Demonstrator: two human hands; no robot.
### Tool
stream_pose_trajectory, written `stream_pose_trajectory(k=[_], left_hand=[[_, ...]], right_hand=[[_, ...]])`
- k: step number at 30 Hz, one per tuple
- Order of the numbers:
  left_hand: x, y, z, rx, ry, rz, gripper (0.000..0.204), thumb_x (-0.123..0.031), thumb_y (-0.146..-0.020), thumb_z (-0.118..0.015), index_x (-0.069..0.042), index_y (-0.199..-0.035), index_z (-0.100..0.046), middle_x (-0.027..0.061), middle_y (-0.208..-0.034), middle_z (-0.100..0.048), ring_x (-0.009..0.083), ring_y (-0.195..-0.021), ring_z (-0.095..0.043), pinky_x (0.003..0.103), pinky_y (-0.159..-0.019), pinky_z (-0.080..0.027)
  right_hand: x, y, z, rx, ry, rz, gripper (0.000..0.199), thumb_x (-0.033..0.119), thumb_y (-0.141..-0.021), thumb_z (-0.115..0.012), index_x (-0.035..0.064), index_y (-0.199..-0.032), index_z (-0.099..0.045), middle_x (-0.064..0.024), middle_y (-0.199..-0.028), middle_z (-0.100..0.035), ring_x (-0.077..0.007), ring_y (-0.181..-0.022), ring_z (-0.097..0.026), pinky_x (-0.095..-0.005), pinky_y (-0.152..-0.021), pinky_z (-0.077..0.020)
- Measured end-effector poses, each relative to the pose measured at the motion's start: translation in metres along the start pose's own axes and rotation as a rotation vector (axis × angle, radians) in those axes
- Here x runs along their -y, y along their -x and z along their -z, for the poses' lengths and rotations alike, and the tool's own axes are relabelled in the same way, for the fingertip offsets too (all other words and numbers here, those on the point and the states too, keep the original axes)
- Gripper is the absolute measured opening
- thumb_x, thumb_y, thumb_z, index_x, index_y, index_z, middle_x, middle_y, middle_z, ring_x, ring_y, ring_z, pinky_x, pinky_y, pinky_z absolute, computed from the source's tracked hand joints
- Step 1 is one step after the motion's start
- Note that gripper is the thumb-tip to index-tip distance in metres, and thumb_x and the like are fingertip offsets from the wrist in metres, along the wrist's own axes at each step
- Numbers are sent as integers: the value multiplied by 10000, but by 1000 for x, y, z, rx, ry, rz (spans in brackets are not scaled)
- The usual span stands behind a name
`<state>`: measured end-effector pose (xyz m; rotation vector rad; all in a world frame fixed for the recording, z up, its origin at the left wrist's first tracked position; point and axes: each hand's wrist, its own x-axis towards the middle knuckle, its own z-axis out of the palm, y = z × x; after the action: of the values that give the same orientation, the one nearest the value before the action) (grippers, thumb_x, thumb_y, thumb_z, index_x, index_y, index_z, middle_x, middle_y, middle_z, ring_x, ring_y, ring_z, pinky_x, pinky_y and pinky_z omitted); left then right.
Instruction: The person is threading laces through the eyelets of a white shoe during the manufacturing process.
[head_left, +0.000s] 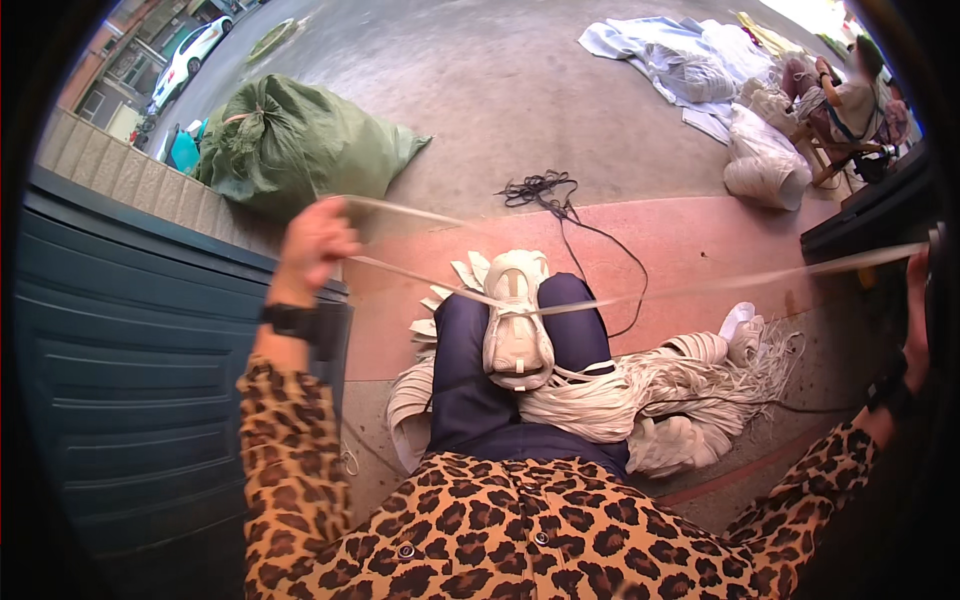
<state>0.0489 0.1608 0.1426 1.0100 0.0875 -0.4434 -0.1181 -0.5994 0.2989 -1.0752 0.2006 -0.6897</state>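
A beige sneaker [517, 345] rests upright on my lap between my dark-trousered knees. Its pale shoelace [690, 291] stretches out taut to both sides from the top of the shoe. Raised to the left, my left hand [318, 242] has its fingers closed on one side of the lace, and a second, blurred strand trails from it toward the middle. Far out at the right rim, my right hand [917, 280] grips the other side; its fingers are partly lost in the dark edge. Across my right thigh lies a thick bundle of pale laces [585, 405].
More beige shoe pieces [408, 400] lie beside both legs. A black cord [543, 188] is tangled on the floor ahead. A green sack [300, 140] stands front left near a dark door panel [140, 370]. White sacks [765, 160] and a seated person [855, 105] are far right.
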Motion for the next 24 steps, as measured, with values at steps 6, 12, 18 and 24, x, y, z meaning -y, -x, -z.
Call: stream_pose_trajectory(k=[6,12,18,24], left_hand=[[-185,153,129,-822,-179,-552,240,-238,-972,-439,-135,-756,-418,-42,-570,-294,52,-421,-247,217,-373,-189],[-141,107,109,-810,-254,-288,194,-183,-915,-531,-144,-743,-449,-66,-536,-332,49,-409,-289,236,-413,-298],[79,12,10,-366,-242,408,132,-224,-834,-644,-129,-857,-557,-64,-617,-445,64,-487,-427,239,-453,-346],[190,1,-51,-130,-480,509,198,-255,-898,-553,-66,-899,-611,-42,-656,-518,65,-551,-472,232,-515,-405]], right_hand=[[-95,-27,270,0,-228,-542,91,103,-884,-488,33,-910,-539,-58,-938,-564,-175,-842,-511,-353,-823,-425],[-206,-30,209,-273,-207,-347,162,43,-825,-468,-57,-885,-580,-177,-974,-622,-280,-963,-592,-396,-984,-428],[-312,91,-37,218,348,-586,272,270,-919,-464,154,-674,-439,52,-537,-357,-61,-423,-302,-212,-381,-268],[-381,235,-144,964,699,-730,212,192,-896,-530,-2,-911,-612,-55,-687,-591,-142,-635,-557,-277,-593,-450]])
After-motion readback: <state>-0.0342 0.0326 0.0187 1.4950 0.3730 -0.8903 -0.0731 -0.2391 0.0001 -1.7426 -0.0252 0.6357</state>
